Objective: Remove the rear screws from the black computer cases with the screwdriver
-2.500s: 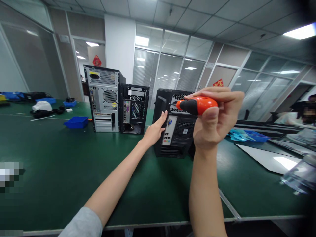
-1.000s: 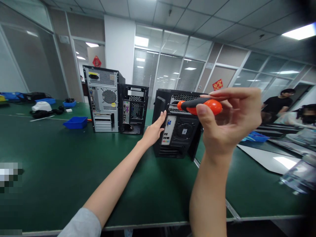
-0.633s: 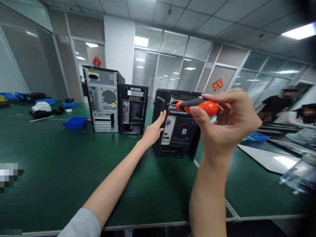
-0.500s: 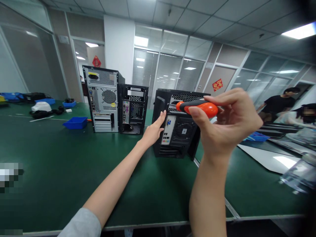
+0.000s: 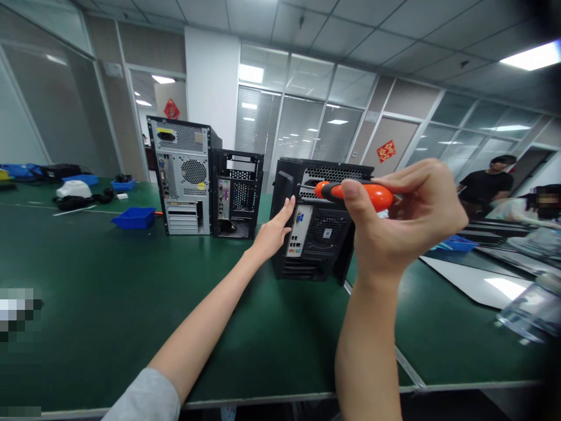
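Note:
A black computer case [image 5: 326, 257] stands on the green table with its rear panel towards me, showing a port plate and a vent grille. My left hand [image 5: 272, 237] rests flat on its left rear edge, fingers stretched out and holding nothing. In front of the upper rear panel, my right hand [image 5: 403, 216] pinches a screwdriver [image 5: 377, 196] by its orange and black handle between thumb and fingers. The handle lies nearly level and points to the case's top grille. Its shaft and tip cannot be made out.
A tall silver-backed computer case [image 5: 188, 193] and a smaller black case [image 5: 239, 196] stand to the left. A blue tray [image 5: 135, 218] sits beside them. On the right are flat panels [image 5: 473, 280], a clear plastic container [image 5: 532, 307] and a person in black [image 5: 484, 184].
My right hand has turned slightly at the wrist, and the screwdriver handle has shifted a little right. My left hand and the case stay in place.

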Tool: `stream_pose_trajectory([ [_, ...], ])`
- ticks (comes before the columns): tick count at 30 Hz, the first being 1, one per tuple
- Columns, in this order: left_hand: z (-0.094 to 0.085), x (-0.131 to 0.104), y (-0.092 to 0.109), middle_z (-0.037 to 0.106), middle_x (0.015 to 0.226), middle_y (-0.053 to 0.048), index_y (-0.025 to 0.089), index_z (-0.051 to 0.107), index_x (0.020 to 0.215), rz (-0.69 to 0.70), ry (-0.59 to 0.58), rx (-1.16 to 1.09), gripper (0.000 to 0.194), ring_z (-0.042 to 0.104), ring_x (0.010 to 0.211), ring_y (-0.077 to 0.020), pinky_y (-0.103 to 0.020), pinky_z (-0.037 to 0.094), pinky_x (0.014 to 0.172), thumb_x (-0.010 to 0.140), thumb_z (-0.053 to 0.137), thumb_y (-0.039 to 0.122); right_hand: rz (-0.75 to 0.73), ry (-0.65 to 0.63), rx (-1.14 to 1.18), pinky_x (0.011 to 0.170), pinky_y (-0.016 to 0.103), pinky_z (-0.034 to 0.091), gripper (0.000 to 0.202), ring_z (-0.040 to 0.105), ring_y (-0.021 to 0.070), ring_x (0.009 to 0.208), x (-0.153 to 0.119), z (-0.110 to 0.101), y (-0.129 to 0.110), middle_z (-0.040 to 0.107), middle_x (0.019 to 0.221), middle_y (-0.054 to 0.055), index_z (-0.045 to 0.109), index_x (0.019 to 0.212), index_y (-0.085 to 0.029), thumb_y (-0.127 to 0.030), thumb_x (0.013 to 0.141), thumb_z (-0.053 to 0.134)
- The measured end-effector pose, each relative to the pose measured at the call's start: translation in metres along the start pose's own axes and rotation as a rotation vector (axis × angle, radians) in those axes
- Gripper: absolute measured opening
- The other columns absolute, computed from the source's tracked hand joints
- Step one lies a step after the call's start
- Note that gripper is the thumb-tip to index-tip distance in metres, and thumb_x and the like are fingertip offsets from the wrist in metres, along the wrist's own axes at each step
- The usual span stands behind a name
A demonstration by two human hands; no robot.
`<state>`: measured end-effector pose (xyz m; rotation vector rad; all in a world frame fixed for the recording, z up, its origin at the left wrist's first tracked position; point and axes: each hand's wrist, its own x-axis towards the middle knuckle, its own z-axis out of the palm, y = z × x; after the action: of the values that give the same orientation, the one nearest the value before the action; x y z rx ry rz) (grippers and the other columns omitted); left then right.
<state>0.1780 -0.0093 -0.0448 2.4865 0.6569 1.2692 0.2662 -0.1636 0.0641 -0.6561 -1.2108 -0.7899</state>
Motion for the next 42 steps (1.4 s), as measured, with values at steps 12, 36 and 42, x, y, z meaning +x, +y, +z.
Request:
stream_pose_trajectory([
  [12, 0.000, 0.000, 0.000, 0.013, 0.160, 0.004, 0.037, 0.001, 0.152, 0.008, -0.001, 0.013, 0.088, 0.033, 0.141, -0.0234, -0.044, 0.040, 0.111, 0.085, 0.048, 0.005, -0.076, 0.181, -0.055, 0.052, 0.027, 0.028, 0.042, 0.035, 0.0074, 0.056, -0.004, 0.013, -0.002, 0.032, 0.062, -0.007, 0.036, 0.062, -0.023, -0.039, 0.072, 0.074],
  [36, -0.002, -0.001, -0.002, 0.015, 0.160, 0.005, 0.038, 0.001, 0.152, 0.003, 0.001, 0.016, 0.088, 0.032, 0.141, -0.0236, -0.041, 0.040, 0.112, 0.085, 0.048, 0.005, 0.081, 0.064, 0.487, 0.074, 0.040, 0.055, 0.010, 0.065, 0.0147, 0.070, -0.018, 0.040, -0.005, 0.063, 0.074, -0.003, 0.055, 0.076, -0.024, -0.027, 0.084, 0.060],
  [42, -0.001, 0.000, -0.002, 0.013, 0.160, 0.006, 0.040, -0.002, 0.151, 0.000, -0.006, 0.016, 0.089, 0.032, 0.141, -0.0244, -0.044, 0.039, 0.112, 0.085, 0.047, 0.005, 0.114, -0.033, 0.534, 0.065, 0.038, 0.050, 0.027, 0.051, 0.0136, 0.056, -0.012, 0.028, 0.004, 0.047, 0.059, -0.004, 0.046, 0.063, -0.025, -0.039, 0.082, 0.058],
])
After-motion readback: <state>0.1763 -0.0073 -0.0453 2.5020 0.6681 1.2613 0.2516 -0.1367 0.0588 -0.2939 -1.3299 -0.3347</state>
